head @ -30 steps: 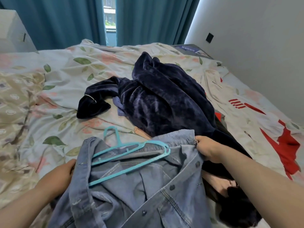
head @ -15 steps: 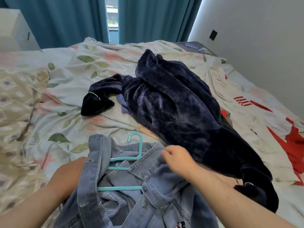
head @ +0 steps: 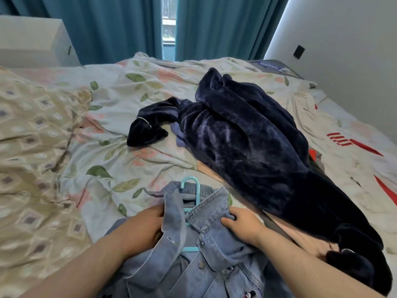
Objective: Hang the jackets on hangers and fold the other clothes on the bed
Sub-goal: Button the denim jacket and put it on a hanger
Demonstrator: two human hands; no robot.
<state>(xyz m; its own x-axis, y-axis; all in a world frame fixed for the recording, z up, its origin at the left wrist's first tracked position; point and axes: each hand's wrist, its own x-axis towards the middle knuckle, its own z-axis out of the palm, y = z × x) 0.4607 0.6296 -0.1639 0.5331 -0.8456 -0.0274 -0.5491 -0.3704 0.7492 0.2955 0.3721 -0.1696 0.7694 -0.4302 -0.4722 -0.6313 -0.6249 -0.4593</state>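
The bed (head: pixel 120 117) fills most of the view, covered in a pale sheet printed with green leaves and pink flowers, with a beige patterned quilt (head: pixel 32 147) bunched along its left side. Teal curtains (head: pixel 214 26) hang behind it, parted by a narrow gap.

A dark navy velvet garment (head: pixel 247 147) sprawls in a heap across the middle and right of the bed, 1 sleeve reaching out to the left. A white garment with red markings (head: pixel 343 151) lies flat beyond it, on the right side of the bed.

The denim jacket (head: pixel 193 261) lies at the near edge, front side up and unbuttoned, its right shoulder touching the navy heap.

The left hand (head: pixel 141 226) grips the jacket's left front edge just below the collar, fingers curled into the cloth. The right hand (head: pixel 242 224) holds the right side of the collar, fingers curled into the denim.

The teal hanger (head: pixel 191 186) sits inside the jacket: its hook pokes out above the collar between the 2 hands, and a short length of its bar shows in the open front.
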